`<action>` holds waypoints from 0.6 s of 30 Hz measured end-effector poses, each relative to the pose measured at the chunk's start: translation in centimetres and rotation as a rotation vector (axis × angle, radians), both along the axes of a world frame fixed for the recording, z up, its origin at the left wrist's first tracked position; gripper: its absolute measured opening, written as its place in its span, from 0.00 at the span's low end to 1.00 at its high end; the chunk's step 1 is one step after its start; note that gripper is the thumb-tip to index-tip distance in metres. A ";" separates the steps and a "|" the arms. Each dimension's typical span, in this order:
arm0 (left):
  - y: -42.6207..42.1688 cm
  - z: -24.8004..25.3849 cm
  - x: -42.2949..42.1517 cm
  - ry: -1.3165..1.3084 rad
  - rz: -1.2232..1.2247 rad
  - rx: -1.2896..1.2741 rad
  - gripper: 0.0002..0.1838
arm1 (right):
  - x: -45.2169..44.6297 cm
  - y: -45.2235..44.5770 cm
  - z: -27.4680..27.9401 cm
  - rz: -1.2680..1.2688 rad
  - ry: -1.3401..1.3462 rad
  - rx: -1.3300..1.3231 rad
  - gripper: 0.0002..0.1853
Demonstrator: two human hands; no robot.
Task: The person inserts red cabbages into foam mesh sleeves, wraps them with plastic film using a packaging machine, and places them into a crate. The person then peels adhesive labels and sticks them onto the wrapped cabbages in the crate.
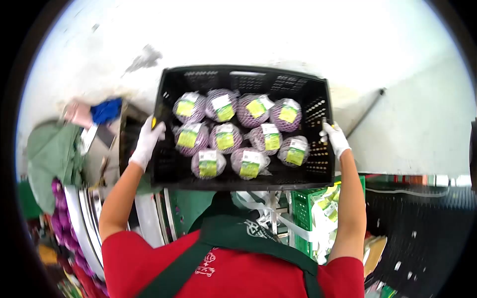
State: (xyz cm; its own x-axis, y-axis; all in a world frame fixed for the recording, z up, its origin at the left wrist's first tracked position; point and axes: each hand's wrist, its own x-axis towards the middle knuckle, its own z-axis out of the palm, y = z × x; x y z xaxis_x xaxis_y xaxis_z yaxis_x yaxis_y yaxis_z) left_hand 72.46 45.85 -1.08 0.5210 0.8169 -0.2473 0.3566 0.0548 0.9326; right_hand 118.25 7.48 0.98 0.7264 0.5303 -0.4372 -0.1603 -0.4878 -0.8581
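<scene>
Both my hands hold up a black plastic crate by its short sides. Inside are several round purple vegetables in white netting, each with a yellow-green and white label; their exact kind I cannot make out. At the crate's left side, my left hand, in a white glove, is closed on the edge, and something small and yellow shows by its fingers. My right hand, gloved in white too, grips the opposite side, its fingers partly hidden in the handle opening.
A pale wall rises beyond the crate. Below right is a green crate with labels and white wrapping. Left lie a green cloth and a blue cloth. Purple items in netting hang lower left. A dark ribbed surface spreads right.
</scene>
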 end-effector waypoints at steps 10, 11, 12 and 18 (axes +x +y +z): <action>2.7 6.7 2.5 0.106 0.049 -0.382 0.09 | -6.1 -3.6 11.5 -0.080 0.073 0.001 0.09; 2.9 8.4 3.3 0.088 0.012 -0.392 0.08 | -7.4 -5.1 13.6 -0.122 0.092 0.018 0.10; 3.1 9.7 4.9 0.059 -0.051 -0.401 0.08 | -9.3 -6.9 15.7 -0.188 0.091 0.041 0.11; 8.0 8.6 11.2 -0.039 -0.477 -0.301 0.14 | -22.4 -10.0 16.8 -0.601 -0.071 0.277 0.12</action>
